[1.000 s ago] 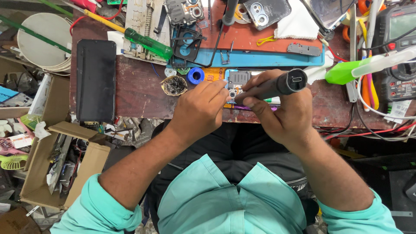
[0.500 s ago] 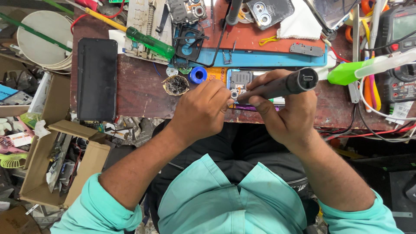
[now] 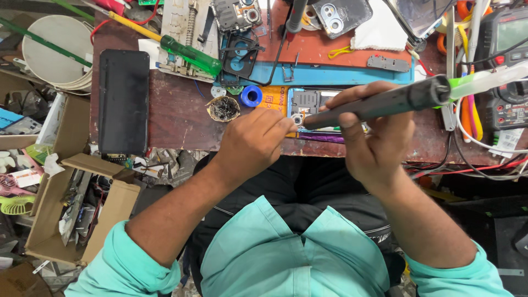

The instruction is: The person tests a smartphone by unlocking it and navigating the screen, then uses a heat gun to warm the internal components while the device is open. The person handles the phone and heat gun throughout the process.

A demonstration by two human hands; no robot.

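Observation:
An opened phone [image 3: 303, 103] with its orange and blue insides showing lies on the brown workbench [image 3: 179, 115]. My right hand [image 3: 374, 137] grips a dark soldering iron [image 3: 385, 103], its tip pointing left at the phone's board. My left hand [image 3: 256, 140] rests at the phone's left edge with fingers pinched together near the iron's tip; what it holds is too small to tell. A small cup of dark tip-cleaning wool [image 3: 223, 109] and a blue round cap [image 3: 251, 95] sit just left of the phone.
A black phone [image 3: 124, 102] lies face down at the bench's left. A green-handled screwdriver [image 3: 190, 54], phone parts and a blue mat [image 3: 330, 74] fill the back. A multimeter [image 3: 509, 66] and cables are at right. Cardboard boxes [image 3: 66, 220] stand lower left.
The soldering iron's handle has swung up and to the right while its tip stays on the phone. My left hand keeps its place at the phone's edge.

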